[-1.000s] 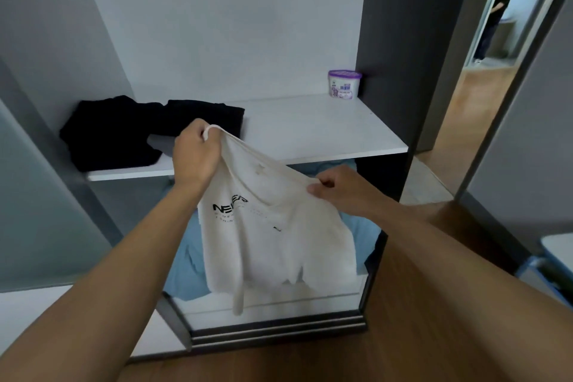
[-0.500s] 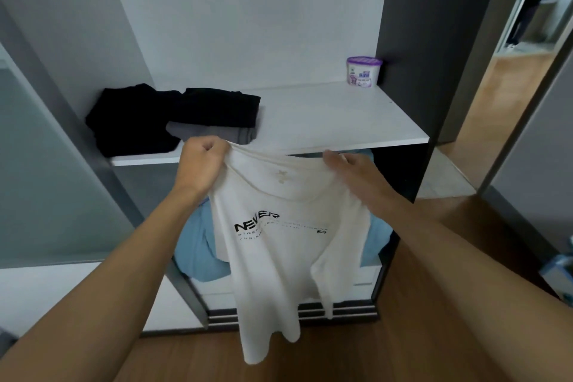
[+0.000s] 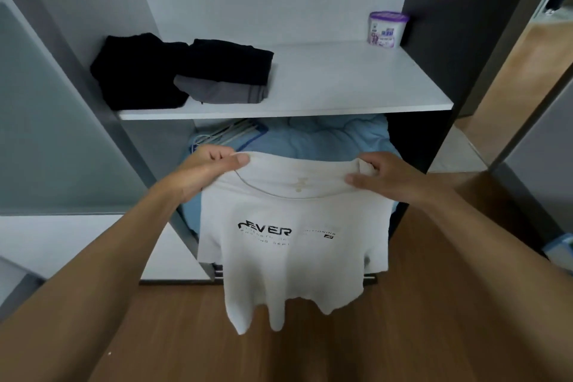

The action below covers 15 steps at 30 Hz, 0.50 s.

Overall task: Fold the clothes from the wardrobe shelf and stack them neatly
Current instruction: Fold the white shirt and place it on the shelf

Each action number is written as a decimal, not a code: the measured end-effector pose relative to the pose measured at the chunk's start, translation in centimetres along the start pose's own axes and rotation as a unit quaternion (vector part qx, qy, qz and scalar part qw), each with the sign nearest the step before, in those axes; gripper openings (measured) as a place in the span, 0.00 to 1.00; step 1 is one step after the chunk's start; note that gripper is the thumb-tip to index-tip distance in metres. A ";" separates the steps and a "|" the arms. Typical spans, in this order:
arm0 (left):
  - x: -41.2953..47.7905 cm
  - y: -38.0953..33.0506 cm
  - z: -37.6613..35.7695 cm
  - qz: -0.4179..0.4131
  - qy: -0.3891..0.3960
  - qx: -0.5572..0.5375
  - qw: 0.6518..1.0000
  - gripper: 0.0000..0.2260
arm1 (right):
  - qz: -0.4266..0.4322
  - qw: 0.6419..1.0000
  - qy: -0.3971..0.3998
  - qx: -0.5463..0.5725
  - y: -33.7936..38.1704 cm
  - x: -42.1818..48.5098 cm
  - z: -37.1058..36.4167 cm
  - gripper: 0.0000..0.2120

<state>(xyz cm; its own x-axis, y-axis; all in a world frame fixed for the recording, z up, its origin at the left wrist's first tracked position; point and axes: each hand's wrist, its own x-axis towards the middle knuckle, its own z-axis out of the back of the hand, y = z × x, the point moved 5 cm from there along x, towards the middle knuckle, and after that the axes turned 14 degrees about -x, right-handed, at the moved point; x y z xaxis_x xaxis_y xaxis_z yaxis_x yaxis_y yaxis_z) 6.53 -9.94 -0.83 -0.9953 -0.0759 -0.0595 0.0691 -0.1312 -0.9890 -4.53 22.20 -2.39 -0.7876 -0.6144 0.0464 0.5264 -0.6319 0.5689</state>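
Observation:
A white T-shirt (image 3: 294,251) with black lettering hangs spread out in front of the wardrobe, below the white shelf (image 3: 341,84). My left hand (image 3: 207,170) pinches its left shoulder and my right hand (image 3: 384,175) grips its right shoulder, so the shirt hangs flat with the print facing me. On the shelf's left end lie a black garment (image 3: 136,71) and a folded black piece (image 3: 229,62) resting on a folded grey one (image 3: 220,91).
A purple-lidded tub (image 3: 387,28) stands at the shelf's back right. Light blue bedding (image 3: 325,136) and hangers (image 3: 229,133) fill the compartment under the shelf. Dark wardrobe panels flank the opening; wooden floor (image 3: 310,350) lies below, with a doorway at the right.
Both hands moved apart and lowered, stretching the T-shirt by its shoulders so it now hangs flat and wide; my right hand shifted from the middle of the shirt to the right shoulder.

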 end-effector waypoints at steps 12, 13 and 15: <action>-1.7 4.5 -2.1 0.029 0.002 0.085 0.996 0.26 | -0.057 0.982 -0.092 0.153 -1.2 -2.0 -2.8 0.25; -1.7 4.7 -2.6 0.009 -0.012 0.076 0.997 0.24 | -0.064 0.979 -0.105 0.163 -1.0 -2.3 -3.2 0.24; -1.7 4.7 -3.7 -0.041 -0.042 0.063 0.996 0.22 | -0.086 0.975 -0.108 0.172 -0.8 -3.1 -4.8 0.24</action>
<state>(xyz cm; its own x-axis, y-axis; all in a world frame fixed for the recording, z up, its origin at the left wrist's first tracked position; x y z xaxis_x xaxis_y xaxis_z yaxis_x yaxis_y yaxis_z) 8.33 -6.73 -5.92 -0.9893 -0.1412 0.0367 0.0018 -0.2628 -0.9648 -0.98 22.33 -6.90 -0.9233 -0.3764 0.0771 0.2716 -0.4978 0.8237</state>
